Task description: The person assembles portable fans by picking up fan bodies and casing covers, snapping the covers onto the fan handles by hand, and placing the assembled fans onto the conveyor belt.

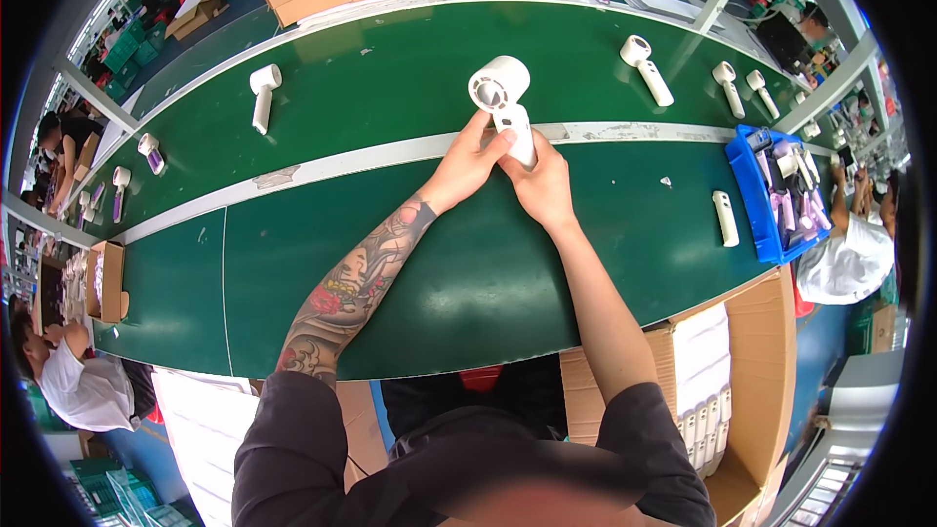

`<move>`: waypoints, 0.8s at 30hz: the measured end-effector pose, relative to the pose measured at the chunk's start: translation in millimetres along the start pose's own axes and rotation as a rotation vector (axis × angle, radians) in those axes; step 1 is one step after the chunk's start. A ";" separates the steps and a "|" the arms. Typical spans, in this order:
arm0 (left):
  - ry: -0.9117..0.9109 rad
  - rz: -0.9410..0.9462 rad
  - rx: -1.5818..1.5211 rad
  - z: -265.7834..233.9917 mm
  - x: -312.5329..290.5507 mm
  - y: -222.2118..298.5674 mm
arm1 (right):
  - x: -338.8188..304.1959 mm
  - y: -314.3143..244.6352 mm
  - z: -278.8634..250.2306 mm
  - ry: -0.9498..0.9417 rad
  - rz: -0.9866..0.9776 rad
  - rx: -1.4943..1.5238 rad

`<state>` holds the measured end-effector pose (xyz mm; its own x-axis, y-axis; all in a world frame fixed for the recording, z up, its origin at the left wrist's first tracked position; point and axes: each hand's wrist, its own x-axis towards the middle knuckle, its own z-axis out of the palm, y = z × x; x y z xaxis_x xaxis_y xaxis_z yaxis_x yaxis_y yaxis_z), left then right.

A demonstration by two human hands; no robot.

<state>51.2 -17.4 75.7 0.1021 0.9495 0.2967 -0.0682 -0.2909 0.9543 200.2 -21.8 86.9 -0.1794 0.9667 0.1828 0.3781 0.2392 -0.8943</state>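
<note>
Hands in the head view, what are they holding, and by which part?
Both the left hand and right hand hold a white handheld fan by its handle, head up.

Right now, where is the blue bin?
In the head view, the blue bin sits at the right side of the green belt, beside a loose white handle.

Before you, a long green tabletop (322, 107) with a pale dividing strip (390, 154), blue floor (156, 63), grey frame posts (98, 98), bright overhead light.
</note>
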 end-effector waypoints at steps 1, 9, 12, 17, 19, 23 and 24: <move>-0.012 0.022 0.023 1.2 -0.1 0.1 | -0.1 2.0 -0.7 -0.008 -0.021 0.021; -0.043 -0.016 0.103 -1.3 -2.1 2.7 | 0.1 -2.3 5.9 0.030 -0.056 -0.024; -0.006 -0.006 0.108 3.0 -4.3 2.4 | 0.7 0.0 6.5 0.028 -0.053 -0.048; 0.036 0.013 0.123 9.3 -4.9 0.6 | -1.7 -5.9 4.9 0.038 -0.039 -0.089; 0.041 0.022 0.133 8.9 -5.6 0.1 | -3.1 -10.5 5.0 0.048 -0.029 -0.107; 0.016 -0.007 0.087 7.7 -5.8 -1.3 | -1.9 1.4 8.8 0.114 -0.175 -0.149; 0.007 -0.018 0.072 7.3 -5.9 -1.7 | -1.5 4.3 8.9 0.136 -0.223 -0.162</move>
<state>58.0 -23.3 72.5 0.0953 0.9554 0.2797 0.0048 -0.2814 0.9596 194.0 -23.1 79.2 -0.1551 0.8895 0.4299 0.4851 0.4477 -0.7512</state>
